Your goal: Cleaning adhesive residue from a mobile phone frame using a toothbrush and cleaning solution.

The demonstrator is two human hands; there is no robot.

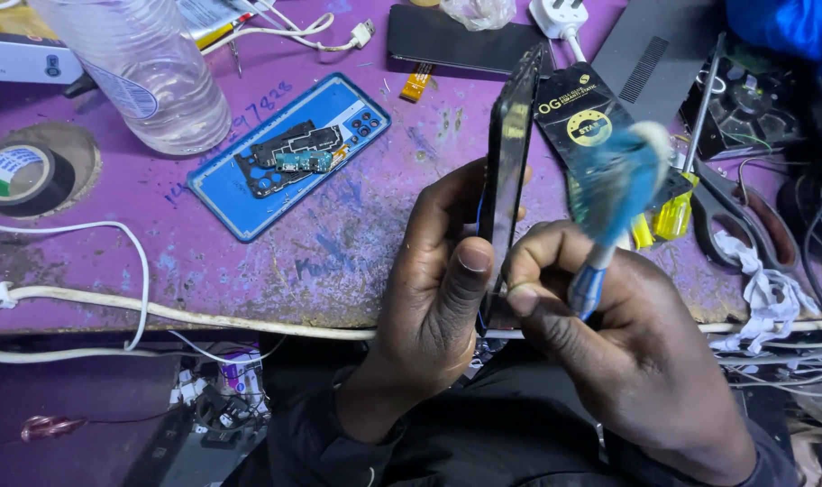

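1. Left hand (438, 289) grasps a phone (506, 171) edge-on, near upright, thumb on its near edge; held above the table's near edge, centre.
2. Right hand (609, 334) pinches a blue brush (614, 203), bristles blurred, just right of the phone.
3. Purple table (357, 243): blue back cover (289, 155) w/ small boards to the left.
4. Far left: bottle (145, 68), tape roll (19, 173).
5. Right: black packet (578, 122), scissors (744, 212).
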